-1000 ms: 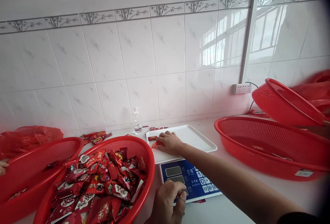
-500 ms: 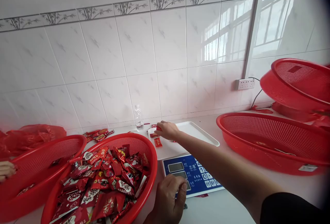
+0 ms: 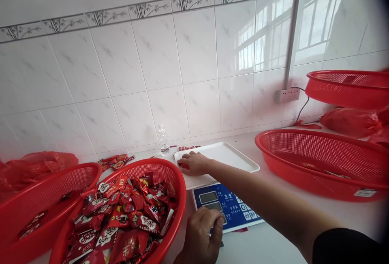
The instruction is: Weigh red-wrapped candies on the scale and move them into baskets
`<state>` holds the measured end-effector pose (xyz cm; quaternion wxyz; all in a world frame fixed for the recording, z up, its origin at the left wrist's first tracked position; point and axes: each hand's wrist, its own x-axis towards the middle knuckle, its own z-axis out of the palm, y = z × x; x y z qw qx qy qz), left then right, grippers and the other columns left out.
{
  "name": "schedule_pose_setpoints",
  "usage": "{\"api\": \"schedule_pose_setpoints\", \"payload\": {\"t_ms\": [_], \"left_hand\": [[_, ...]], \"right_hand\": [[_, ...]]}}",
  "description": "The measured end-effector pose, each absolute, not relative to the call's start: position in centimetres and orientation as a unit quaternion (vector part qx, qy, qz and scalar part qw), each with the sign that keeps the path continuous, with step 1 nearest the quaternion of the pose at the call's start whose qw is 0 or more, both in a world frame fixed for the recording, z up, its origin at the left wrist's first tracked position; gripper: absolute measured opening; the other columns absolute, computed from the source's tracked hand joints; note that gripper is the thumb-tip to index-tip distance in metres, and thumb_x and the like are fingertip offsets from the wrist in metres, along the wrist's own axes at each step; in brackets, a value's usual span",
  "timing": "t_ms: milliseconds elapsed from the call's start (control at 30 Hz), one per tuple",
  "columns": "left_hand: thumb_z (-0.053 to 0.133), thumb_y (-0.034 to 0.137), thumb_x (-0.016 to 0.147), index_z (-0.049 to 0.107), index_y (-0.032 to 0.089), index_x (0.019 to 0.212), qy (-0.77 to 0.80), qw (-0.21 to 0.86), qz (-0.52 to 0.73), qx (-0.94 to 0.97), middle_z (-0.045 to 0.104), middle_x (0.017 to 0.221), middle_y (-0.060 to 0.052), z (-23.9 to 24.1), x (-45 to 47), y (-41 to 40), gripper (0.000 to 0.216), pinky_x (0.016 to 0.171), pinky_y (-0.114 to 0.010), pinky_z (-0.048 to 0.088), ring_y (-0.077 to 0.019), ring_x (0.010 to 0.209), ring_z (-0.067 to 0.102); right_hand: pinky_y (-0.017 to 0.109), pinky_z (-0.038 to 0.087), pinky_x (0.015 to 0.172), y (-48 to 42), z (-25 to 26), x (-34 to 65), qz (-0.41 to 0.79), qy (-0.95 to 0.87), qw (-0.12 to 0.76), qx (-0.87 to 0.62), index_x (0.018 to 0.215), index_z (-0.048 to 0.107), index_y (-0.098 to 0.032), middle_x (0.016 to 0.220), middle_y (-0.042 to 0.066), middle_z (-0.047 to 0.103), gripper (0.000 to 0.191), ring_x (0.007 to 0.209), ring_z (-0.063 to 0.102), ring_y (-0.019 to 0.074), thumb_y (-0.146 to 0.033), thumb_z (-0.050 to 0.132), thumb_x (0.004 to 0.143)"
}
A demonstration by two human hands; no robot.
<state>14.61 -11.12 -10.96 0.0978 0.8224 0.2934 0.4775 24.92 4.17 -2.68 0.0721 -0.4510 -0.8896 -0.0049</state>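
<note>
My right hand (image 3: 194, 162) reaches across to the left end of a white tray (image 3: 231, 156) that sits on a blue-panelled scale (image 3: 234, 211). Its fingers are curled down over a red candy packet (image 3: 184, 166) lying on the tray. My left hand (image 3: 200, 235) is at the bottom of the view, fingers curled. Its fingertips rest on the scale's front panel near the display. Just left of both hands stands a red mesh basket (image 3: 179, 183) heaped with red candy packets.
A second red basket (image 3: 45, 199) with few packets is at far left, a big one (image 3: 319, 162) at right, and another (image 3: 349, 87) is up in the air above it. A water bottle (image 3: 163, 140), loose packets (image 3: 115, 160), red bags (image 3: 39, 162) and a wall socket (image 3: 285, 95) line the tiled wall.
My right hand went to the tray's back-left corner, then came back down onto its left end. The basket in the air at right tipped level. Another person's hand at far left has left the view.
</note>
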Motion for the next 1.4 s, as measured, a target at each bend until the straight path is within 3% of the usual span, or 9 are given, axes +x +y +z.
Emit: {"api": "schedule_pose_setpoints", "payload": {"t_ms": [167,367,600,733,900,1100,1200,1400], "left_hand": [[0.04,0.023,0.092,0.057,0.021,0.082,0.29,0.07,0.486,0.821,0.062,0.068,-0.002,-11.2,14.7,-10.9,0.02,0.056,-0.022,0.045,-0.0142,0.061,0.06],[0.039,0.025,0.093,0.058,0.02,0.082,0.305,0.081,0.488,0.814,0.064,0.07,-0.003,-11.2,14.7,-10.7,0.023,0.058,-0.022,0.047,-0.0143,0.064,0.061],[0.04,0.026,0.093,0.059,0.02,0.083,0.309,0.096,0.488,0.811,0.064,0.072,-0.003,-11.4,14.7,-10.7,0.022,0.061,-0.022,0.047,-0.0143,0.066,0.062],[0.039,0.027,0.094,0.06,0.019,0.084,0.306,0.089,0.498,0.807,0.063,0.071,-0.003,-11.7,14.7,-10.5,0.024,0.06,-0.022,0.046,-0.0146,0.066,0.061],[0.04,0.028,0.094,0.059,0.019,0.083,0.301,0.083,0.509,0.802,0.062,0.069,-0.002,-12.2,14.9,-10.2,0.024,0.059,-0.021,0.044,-0.0131,0.063,0.06],[0.038,0.029,0.095,0.058,0.02,0.081,0.303,0.065,0.518,0.797,0.061,0.068,-0.001,-12.6,15.1,-9.9,0.027,0.058,-0.02,0.042,-0.0123,0.062,0.058],[0.036,0.032,0.095,0.058,0.02,0.08,0.307,0.053,0.518,0.797,0.06,0.065,-0.001,-12.8,15.3,-9.8,0.03,0.057,-0.02,0.041,-0.0118,0.06,0.057],[0.034,0.034,0.096,0.058,0.02,0.077,0.304,0.038,0.521,0.797,0.059,0.063,0.0,-13.1,15.4,-9.4,0.034,0.056,-0.02,0.04,-0.0118,0.058,0.056]], "right_hand": [[0.036,0.042,0.081,3.5,-2.8,24.9,-0.038,-0.893,0.112,-0.434,0.113,0.061,-0.027,0.112,0.008,0.061,0.034,0.1,0.055,0.0257,-0.039,0.047,0.083],[0.027,0.042,0.068,3.4,-1.5,25.1,-0.014,-0.88,0.141,-0.454,0.1,0.064,-0.027,0.101,0.004,0.064,0.027,0.088,0.06,0.0202,-0.023,0.057,0.074],[0.031,0.049,0.067,4.5,0.7,29.6,0.04,-0.804,0.175,-0.567,0.115,0.053,-0.017,0.099,0.005,0.061,0.032,0.079,0.059,0.0142,-0.036,0.05,0.09],[0.03,0.051,0.066,4.3,1.4,31.9,0.063,-0.779,0.138,-0.608,0.109,0.056,-0.016,0.095,0.004,0.061,0.029,0.075,0.06,0.0127,-0.037,0.05,0.09],[0.036,0.049,0.074,2.3,0.3,31.6,0.057,-0.788,0.107,-0.604,0.108,0.058,-0.017,0.101,0.007,0.062,0.032,0.086,0.059,0.0174,-0.041,0.051,0.088],[0.051,0.038,0.087,0.1,-2.7,29.0,0.026,-0.819,0.124,-0.56,0.128,0.05,-0.037,0.128,0.008,0.053,0.053,0.115,0.045,0.0328,-0.063,0.04,0.082],[0.054,0.035,0.088,0.1,-3.3,28.1,0.01,-0.821,0.136,-0.554,0.134,0.042,-0.039,0.131,0.009,0.05,0.061,0.116,0.044,0.034,-0.067,0.038,0.08],[0.053,0.037,0.084,1.6,-3.4,27.0,-0.023,-0.826,0.138,-0.546,0.134,0.043,-0.034,0.124,0.011,0.054,0.067,0.11,0.047,0.0345,-0.069,0.04,0.077]]}}
